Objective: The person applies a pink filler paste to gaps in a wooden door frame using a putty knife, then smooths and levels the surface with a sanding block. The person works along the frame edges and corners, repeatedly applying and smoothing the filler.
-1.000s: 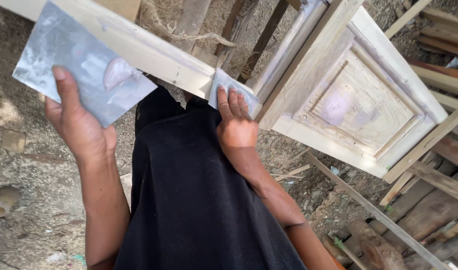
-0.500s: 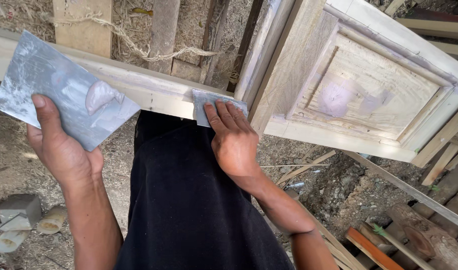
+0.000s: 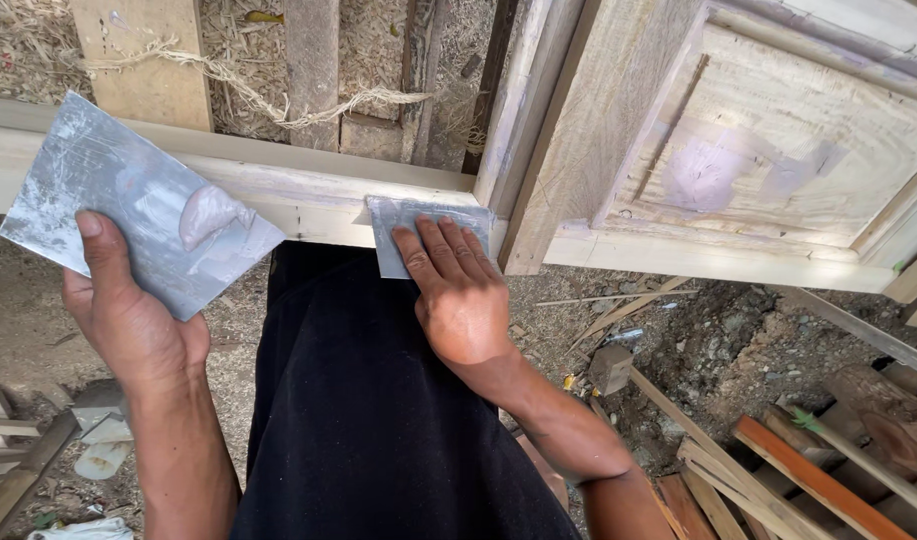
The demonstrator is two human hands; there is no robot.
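My left hand (image 3: pixel 128 320) grips a flat grey metal plate (image 3: pixel 98 190) by its lower edge, thumb on top. A lump of pale grey putty (image 3: pixel 210 215) sits on the plate. My right hand (image 3: pixel 458 290) presses a small grey metal scraper (image 3: pixel 398 225) flat against the lower rail (image 3: pixel 278 195) of a bare wooden door frame. The fingers cover most of the scraper. To the right is the door's recessed wooden panel (image 3: pixel 768 150), with patches of pale filler smeared on it.
My black garment (image 3: pixel 368 400) fills the lower middle. Loose planks and offcuts (image 3: pixel 778 460) lie on the dirt at the lower right. Wooden posts and a frayed rope (image 3: pixel 228 75) stand behind the rail. Small debris lies at the lower left.
My right hand has pressed the scraper flatter on the rail and slid it slightly right. The left hand holds the plate steady. The view has tilted down and closer.
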